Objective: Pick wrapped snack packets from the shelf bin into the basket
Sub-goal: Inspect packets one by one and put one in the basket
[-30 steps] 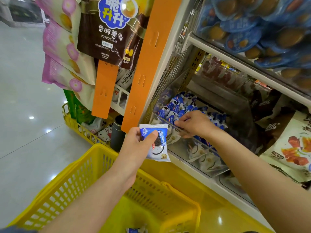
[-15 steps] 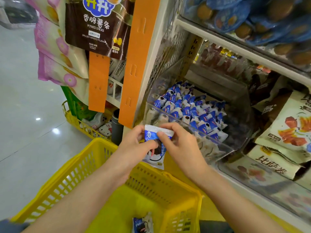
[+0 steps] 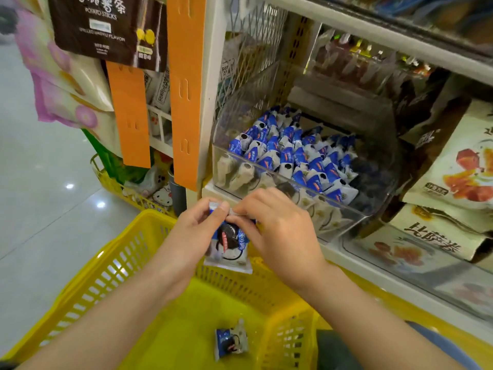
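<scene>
A clear plastic shelf bin (image 3: 344, 206) holds several blue-and-white wrapped snack packets (image 3: 290, 153). Just in front of it, over the far rim of the yellow basket (image 3: 88, 284), both hands hold one blue-and-white snack packet (image 3: 229, 247). My left hand (image 3: 194, 231) pinches its top left edge, and my right hand (image 3: 277, 231) pinches the top right edge. The packet hangs down between them. Another packet (image 3: 230, 339) lies on the basket floor.
Orange hanging strips (image 3: 185, 86) and hanging snack bags (image 3: 106, 25) are to the left of the shelf. Large snack bags (image 3: 453, 169) fill the shelf to the right. A second yellow basket (image 3: 120, 188) with goods stands on the floor behind.
My right hand left the bin and came to the packet held by my left hand; now both hands pinch it, lower down and over the basket rim.
</scene>
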`<state>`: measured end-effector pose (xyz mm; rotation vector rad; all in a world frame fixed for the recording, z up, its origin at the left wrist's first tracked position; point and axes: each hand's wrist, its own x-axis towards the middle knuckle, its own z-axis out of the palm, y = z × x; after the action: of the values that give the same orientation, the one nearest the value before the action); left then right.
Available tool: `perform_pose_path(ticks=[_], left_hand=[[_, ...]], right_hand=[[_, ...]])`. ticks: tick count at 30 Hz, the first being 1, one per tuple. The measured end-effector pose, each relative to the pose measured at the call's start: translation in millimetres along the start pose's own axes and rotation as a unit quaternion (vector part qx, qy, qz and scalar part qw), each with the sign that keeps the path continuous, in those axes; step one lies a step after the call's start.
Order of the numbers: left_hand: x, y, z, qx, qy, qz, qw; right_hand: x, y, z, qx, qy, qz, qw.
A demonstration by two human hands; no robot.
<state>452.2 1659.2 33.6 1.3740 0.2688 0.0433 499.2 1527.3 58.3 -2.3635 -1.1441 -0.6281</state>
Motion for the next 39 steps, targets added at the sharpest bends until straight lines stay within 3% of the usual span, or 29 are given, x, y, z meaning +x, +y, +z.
perform_pose_path(ticks=[4, 9, 14, 17, 20, 23, 28, 31, 35, 39], left_hand=[[2.5, -1.8, -1.1, -0.011, -0.023, -0.036, 0.999], [2.6, -4.2, -1.5, 0.003, -0.047, -0.087, 0.995], [6.6, 1.6, -5.8, -0.241, 0.028, -0.074, 0.967], [9.8, 2.3, -10.4, -0.249, 0.056, -0.02, 0.967], [8.1, 0.2, -11.2, -0.136, 0.097, 0.023, 0.986], [5.7, -2.4, -9.1, -0.021, 0.099, 0.06, 0.993], [4.1, 1.4, -3.7, -0.065, 0.075, 0.018, 0.995], [2.8, 3.0, -3.7, -0.033, 0.084, 0.028, 0.996], [-1.8, 4.8, -2.1, 0.1, 0.079, 0.096, 0.987], [-4.0, 2.6, 1.3, 0.107, 0.06, 0.09, 0.988]], right_hand=[[-0.1, -0.3, -3.6, 0.091, -0.041, 0.102, 0.99], [1.4, 10.6, 1.6, 0.231, -0.051, 0.286, 0.929], [7.2, 11.0, -3.3, 0.399, -0.02, 0.359, 0.843], [7.3, 7.2, -4.1, 0.448, -0.07, 0.373, 0.809], [1.5, 3.6, -0.5, 0.375, -0.143, 0.341, 0.85], [0.8, 0.7, -2.5, 0.354, -0.148, 0.303, 0.872], [1.5, 4.3, -4.9, 0.366, -0.167, 0.295, 0.867], [-0.9, 4.5, -3.0, 0.338, -0.182, 0.27, 0.883], [-1.9, 2.5, 1.1, 0.324, -0.107, 0.229, 0.912], [-0.9, 4.7, 3.4, 0.32, -0.065, 0.241, 0.914]])
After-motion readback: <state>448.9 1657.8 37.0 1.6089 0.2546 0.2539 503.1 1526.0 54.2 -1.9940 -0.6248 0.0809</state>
